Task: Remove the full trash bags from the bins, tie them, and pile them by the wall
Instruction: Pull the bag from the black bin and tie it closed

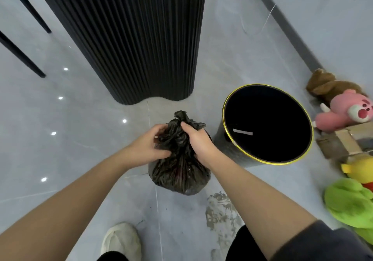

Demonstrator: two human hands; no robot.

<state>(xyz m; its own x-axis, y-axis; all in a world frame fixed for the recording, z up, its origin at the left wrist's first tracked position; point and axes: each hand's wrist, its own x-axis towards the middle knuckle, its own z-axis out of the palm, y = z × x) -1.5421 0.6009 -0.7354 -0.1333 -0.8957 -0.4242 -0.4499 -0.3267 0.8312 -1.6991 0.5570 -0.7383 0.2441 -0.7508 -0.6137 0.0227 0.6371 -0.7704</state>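
A full black trash bag (179, 172) stands on the grey floor in front of me, its top gathered into a twisted neck. My left hand (150, 141) grips the bunched plastic on the left side of the neck. My right hand (198, 138) grips the neck from the right, fingers curled into the plastic, with a loose tuft of bag sticking up above it. To the right of the bag stands a round black bin (228, 103) with a gold rim; its inside is dark, with a small white strip low on its wall.
A tall black ribbed column (131, 39) rises behind the bag. Plush toys, pink (347, 111), brown (329, 83) and green (349, 202), and a cardboard box (343, 141) lie along the right wall. Black chair legs (20, 55) are at left. My white shoe (121, 240) is below.
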